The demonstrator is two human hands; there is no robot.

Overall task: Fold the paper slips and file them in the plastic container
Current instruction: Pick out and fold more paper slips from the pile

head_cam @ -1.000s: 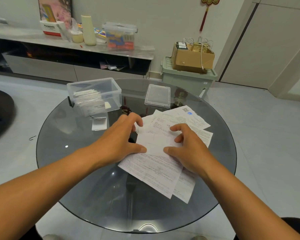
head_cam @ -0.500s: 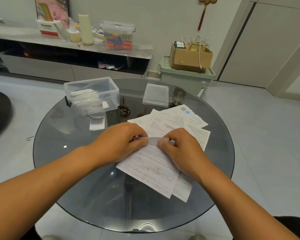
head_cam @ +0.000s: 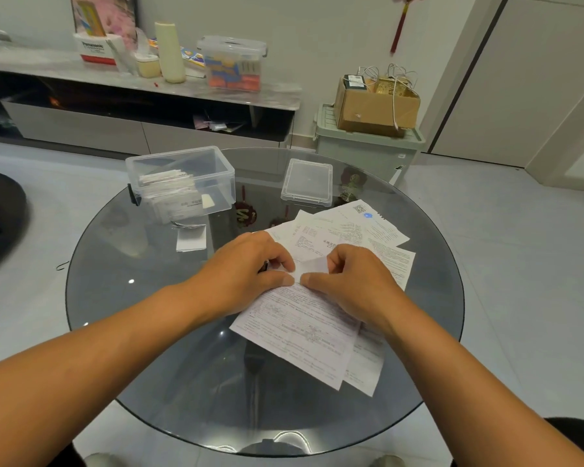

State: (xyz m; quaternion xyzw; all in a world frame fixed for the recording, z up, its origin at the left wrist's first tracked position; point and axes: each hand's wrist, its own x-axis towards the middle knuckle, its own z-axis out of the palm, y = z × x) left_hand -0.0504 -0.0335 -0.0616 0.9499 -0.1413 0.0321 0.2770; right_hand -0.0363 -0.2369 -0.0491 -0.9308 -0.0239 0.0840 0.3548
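Where the hands meet at mid-bench (head_cam: 142, 332), left hand (head_cam: 246, 271) and right hand (head_cam: 358, 284) both pinch one small folded slip (head_cam: 312, 267), thumbs nearly touching, fingers curled over its top edge. Slip sits above a loose pile of papers (head_cam: 300, 328). Container (head_cam: 182, 183), far left, holds filed slips upright. Lid (head_cam: 307, 182) lies apart to its right. One folded paper (head_cam: 191, 238) rests just before the container.

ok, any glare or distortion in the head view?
Head view: small specular spots on the glass table and a bright reflection at its near edge; wide-angle bending at the frame edges; hands and slip sharp; lighting soft, dim.
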